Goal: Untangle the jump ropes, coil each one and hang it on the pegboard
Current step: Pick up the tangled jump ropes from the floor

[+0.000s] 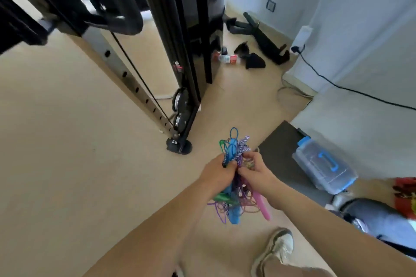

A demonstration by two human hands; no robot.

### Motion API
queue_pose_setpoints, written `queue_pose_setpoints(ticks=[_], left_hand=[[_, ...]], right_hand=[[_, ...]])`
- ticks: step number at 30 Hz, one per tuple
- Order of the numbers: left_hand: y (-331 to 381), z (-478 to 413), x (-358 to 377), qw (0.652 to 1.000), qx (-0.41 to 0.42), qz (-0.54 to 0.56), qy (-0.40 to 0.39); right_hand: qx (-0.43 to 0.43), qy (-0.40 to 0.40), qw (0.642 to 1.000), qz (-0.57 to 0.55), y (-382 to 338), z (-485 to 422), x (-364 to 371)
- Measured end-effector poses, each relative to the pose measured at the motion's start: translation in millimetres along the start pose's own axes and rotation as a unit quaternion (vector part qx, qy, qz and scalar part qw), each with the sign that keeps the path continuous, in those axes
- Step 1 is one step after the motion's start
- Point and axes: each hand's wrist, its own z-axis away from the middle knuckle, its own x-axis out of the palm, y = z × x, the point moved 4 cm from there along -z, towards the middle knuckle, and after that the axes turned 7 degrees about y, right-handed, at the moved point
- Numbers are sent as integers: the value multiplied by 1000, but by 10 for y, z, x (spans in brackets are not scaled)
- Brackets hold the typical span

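A tangled bundle of jump ropes (pixel 236 155) in blue, green, purple and a striped purple-white cord is held in the air above the floor. My left hand (pixel 216 172) grips the bundle from the left. My right hand (pixel 255 167) pinches strands on its right side. Loops stick up above both hands, and more cord hangs below them with a pink handle (pixel 262 206), a blue handle (pixel 235 217) and a green handle (pixel 221 197). No pegboard is in view.
A black cable gym machine (pixel 180 51) stands ahead on the beige floor. A clear storage box with a blue lid and handle (pixel 324 165) lies on a dark mat at right. Black gear litters the far floor (pixel 254 60). My shoe (pixel 276 252) is below.
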Motion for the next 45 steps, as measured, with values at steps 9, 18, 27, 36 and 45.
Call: queue_pose_setpoints(ticks=[9, 18, 27, 36, 45], left_hand=[[-2102, -1892, 1173, 995, -85, 58, 16], [-4054, -2998, 2171, 986, -155, 68, 10], [-4292, -2761, 1855, 965, -142, -215, -44], [-4061, -3032, 1782, 984, -73, -143, 74], [-4267, -3134, 1871, 984, -84, -150, 55]], right_hand=[[34, -39, 999, 3, 1926, -2075, 852], [75, -38, 996, 43, 3754, -3355, 1576], [27, 17, 929, 368, 3826, -3623, 1422], [-118, 198, 838, 495, 3890, -3907, 1365], [-33, 81, 929, 360, 4093, -4264, 1432]])
